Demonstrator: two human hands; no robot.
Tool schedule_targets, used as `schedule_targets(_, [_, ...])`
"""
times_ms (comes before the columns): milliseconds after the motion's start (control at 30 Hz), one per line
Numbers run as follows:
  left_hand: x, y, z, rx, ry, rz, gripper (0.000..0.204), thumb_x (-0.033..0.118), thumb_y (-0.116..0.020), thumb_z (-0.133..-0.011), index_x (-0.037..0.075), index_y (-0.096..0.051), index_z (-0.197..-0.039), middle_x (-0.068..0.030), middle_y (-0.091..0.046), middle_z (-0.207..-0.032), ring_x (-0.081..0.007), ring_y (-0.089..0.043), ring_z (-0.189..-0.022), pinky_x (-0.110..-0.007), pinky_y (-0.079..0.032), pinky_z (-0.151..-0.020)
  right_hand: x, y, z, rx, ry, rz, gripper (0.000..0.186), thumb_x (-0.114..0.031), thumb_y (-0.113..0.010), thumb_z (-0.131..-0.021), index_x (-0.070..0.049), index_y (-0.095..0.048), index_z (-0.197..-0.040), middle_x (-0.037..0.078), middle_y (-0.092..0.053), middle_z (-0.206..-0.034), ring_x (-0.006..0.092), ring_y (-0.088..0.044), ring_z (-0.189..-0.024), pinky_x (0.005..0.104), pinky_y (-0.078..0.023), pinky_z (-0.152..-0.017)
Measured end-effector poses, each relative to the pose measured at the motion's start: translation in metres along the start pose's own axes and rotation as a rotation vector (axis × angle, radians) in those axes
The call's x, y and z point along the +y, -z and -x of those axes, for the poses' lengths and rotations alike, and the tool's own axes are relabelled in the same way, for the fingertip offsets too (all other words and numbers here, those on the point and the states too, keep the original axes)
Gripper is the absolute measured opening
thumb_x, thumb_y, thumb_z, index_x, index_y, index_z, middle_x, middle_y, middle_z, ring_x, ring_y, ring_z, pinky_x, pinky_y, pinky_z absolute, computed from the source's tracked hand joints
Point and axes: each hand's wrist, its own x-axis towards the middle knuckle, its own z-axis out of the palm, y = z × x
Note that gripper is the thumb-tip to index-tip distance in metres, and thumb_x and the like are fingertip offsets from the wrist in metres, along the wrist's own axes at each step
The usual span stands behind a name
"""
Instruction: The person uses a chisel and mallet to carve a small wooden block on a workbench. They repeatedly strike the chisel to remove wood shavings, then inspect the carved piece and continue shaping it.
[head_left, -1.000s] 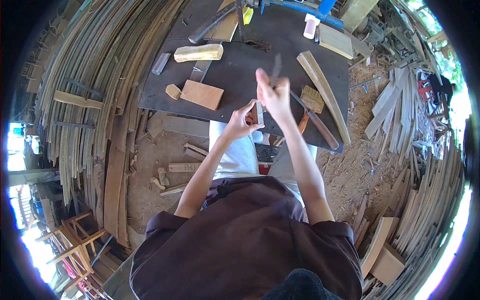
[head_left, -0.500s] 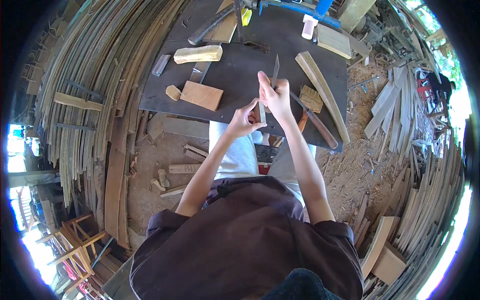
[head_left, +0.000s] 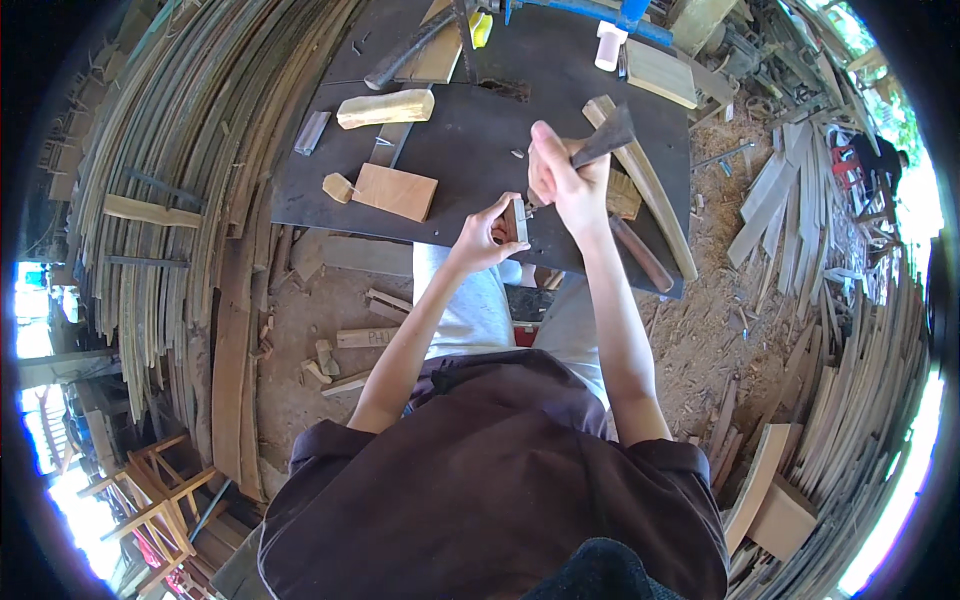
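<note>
My left hand (head_left: 480, 240) grips a small flat piece of wood (head_left: 518, 220) upright at the near edge of the dark table. Closed in a fist just right of it, my right hand (head_left: 568, 180) holds a dark tool with a flat, flaring blade (head_left: 606, 137). That blade points up and to the right, away from the small wood piece. Beside the right wrist lies a wooden-handled tool (head_left: 640, 255), partly hidden by my hand and arm. A short wood block (head_left: 623, 196) sits behind it, and a long curved wood strip (head_left: 650, 185) rests farther right.
On the dark table (head_left: 300, 190) lie a rectangular wood block (head_left: 396, 192), a small faceted block (head_left: 338, 187), a pale wood chunk (head_left: 386, 108) and a hammer-like tool (head_left: 400, 62). A blue clamp (head_left: 632, 14) stands at the back. Stacked boards (head_left: 170, 150) rise on the left.
My right hand has moved slightly right, away from the wood piece, and the blade has swung from pointing upward to pointing right, showing its broad face. My left hand keeps its hold.
</note>
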Motion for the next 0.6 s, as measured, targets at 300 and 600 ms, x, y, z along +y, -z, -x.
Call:
schedule_targets(300, [-0.010, -0.004, -0.008, -0.005, -0.032, -0.047, 0.084, 0.003, -0.081, -0.066, 0.000, -0.040, -0.139, -0.0064, -0.067, -0.075, -0.0061, -0.060, -0.066, -0.023, -0.053, -0.062, 0.005, 0.001, -0.002, 0.018, -0.007, 0.083, 0.057, -0.026, -0.059, -0.096, -0.006, -0.043, -0.045, -0.003, -0.042, -0.041, 0.0045, -0.036, -0.036, 0.0246, -0.025, -0.036])
schedule_targets(600, [-0.002, -0.009, -0.010, -0.027, 0.025, 0.037, 0.079, -0.001, -0.081, -0.067, -0.001, -0.044, -0.137, -0.0054, -0.067, -0.082, -0.0083, -0.063, -0.072, -0.024, -0.055, -0.069, 0.033, 0.019, 0.013, 0.230, -0.127, 0.036, 0.055, -0.028, -0.061, -0.095, -0.011, -0.039, -0.048, 0.000, -0.042, -0.043, 0.0067, -0.039, -0.035, 0.0247, -0.026, -0.035])
